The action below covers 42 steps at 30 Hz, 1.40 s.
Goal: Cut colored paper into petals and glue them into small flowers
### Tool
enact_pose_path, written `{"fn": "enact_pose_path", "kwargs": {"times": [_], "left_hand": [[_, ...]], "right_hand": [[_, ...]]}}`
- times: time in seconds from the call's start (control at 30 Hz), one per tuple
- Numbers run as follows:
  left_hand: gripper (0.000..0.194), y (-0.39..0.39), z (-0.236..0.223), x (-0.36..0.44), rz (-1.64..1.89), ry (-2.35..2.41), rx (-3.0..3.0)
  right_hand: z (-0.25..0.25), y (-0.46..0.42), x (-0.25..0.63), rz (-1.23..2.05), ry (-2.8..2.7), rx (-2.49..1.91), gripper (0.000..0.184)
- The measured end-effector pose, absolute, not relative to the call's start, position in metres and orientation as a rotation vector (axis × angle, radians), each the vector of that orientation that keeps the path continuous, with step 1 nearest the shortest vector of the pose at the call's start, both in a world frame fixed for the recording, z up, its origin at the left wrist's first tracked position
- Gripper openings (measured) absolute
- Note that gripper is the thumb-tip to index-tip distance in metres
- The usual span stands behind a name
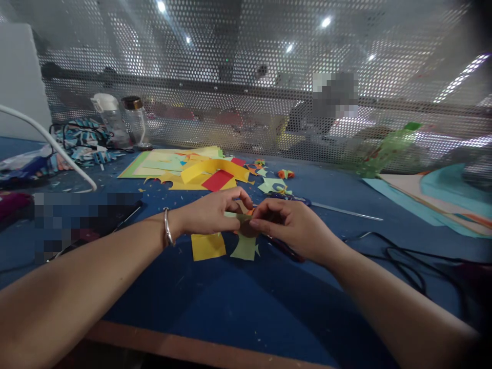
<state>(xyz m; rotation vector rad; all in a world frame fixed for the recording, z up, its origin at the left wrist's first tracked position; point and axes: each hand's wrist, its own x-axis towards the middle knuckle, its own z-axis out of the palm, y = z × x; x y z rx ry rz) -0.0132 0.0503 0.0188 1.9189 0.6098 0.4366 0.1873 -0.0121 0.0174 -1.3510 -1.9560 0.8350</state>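
Note:
Over the middle of the table, my left hand, with a silver bangle at the wrist, pinches a small olive-green paper piece with a curved lower edge. My right hand is closed on the same piece from the other side, thumb against fingers. A bit of orange shows between the fingertips; its shape is mostly hidden. Below the hands lie a yellow paper square and a pale green cut scrap with curved notches. A dark-handled tool is partly covered by my right hand.
Behind the hands are stacked coloured sheets, a red paper piece and small orange paper shapes. A long metal blade points right. Black cables and more sheets lie right; two bottles stand back left.

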Motion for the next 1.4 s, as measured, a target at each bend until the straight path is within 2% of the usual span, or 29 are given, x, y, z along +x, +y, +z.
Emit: {"fn": "enact_pose_path", "kwargs": {"times": [0.3,1.03,1.23,1.4], "left_hand": [[0.017,0.044,0.020,-0.009,0.522,0.587,1.822],[0.016,0.041,0.020,-0.009,0.506,0.563,1.596],[0.038,0.045,0.016,-0.010,0.458,0.477,1.632],[0.038,0.047,0.016,-0.011,0.520,0.520,1.691]], "right_hand": [[0.011,-0.011,0.187,0.802,-1.860,-1.286,0.016],[0.003,-0.011,0.180,0.907,-1.793,-1.229,0.018],[0.006,-0.013,0.180,0.893,-1.788,-1.236,0.021],[0.009,-0.012,0.183,0.900,-1.783,-1.200,0.021]]}}
